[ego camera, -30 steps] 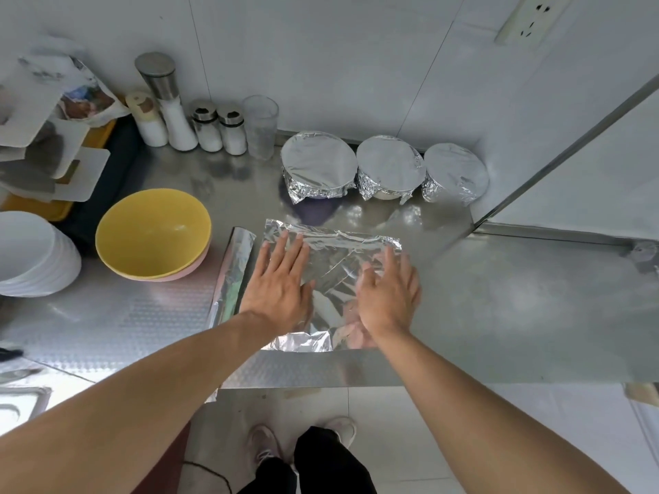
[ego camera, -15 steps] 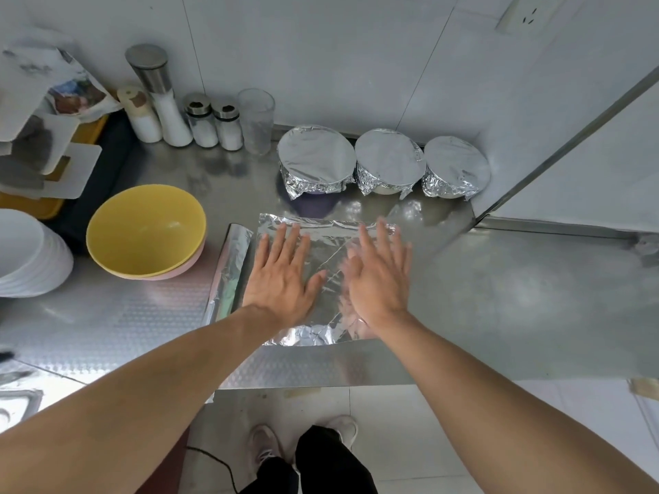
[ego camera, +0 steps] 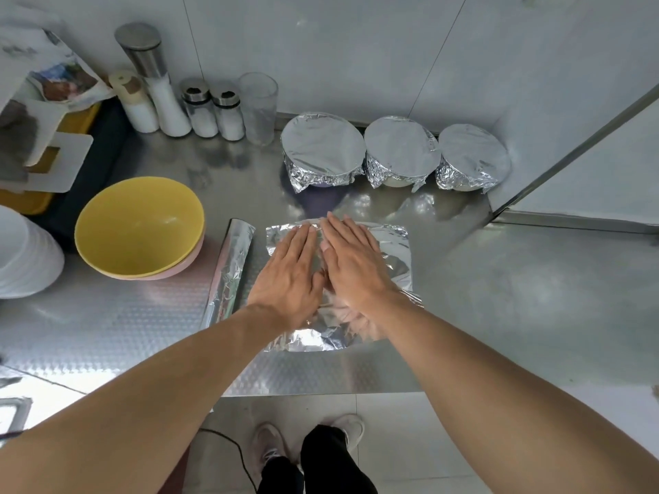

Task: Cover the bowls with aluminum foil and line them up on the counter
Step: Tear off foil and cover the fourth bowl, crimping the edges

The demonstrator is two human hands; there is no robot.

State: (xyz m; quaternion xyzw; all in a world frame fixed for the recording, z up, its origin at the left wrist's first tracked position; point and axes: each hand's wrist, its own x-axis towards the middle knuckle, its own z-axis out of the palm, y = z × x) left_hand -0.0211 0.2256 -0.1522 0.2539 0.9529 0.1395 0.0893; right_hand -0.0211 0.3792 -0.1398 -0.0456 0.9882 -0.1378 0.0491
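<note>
a: start at the fingers. what are they doing?

b: both sets are straight and flat, gripping nothing. the left hand (ego camera: 290,276) and the right hand (ego camera: 351,262) lie palm down, side by side and touching, pressing on a loose foil sheet (ego camera: 394,251) spread on the counter (ego camera: 517,297).

a: and just beyond the hands?

b: the foil roll (ego camera: 231,269) lies just left of the sheet, apart from it. further left is a yellow bowl (ego camera: 139,226), uncovered, nested in a pink bowl (ego camera: 187,266) whose rim shows beneath it.

a: so how much looks finished?

b: three covered bowls (ego camera: 399,151) stand in a row against the back wall, foil crimped down their sides, neighbours touching or nearly so. i'd judge those done. the yellow and pink ones are left, and this sheet seems meant for one of them, so i'd call it a bit past halfway.

a: more bowls anywhere?

b: a white stack (ego camera: 25,258) at the left edge; bowls or plates, i can't tell, nor whether it belongs to the job.

a: any writing or brands?

b: none readable. the shakers (ego camera: 199,108) by the wall are plain, the clear cup (ego camera: 258,108) too. a printed packet (ego camera: 60,83) at upper left shows a picture, but its text is too blurred.
</note>
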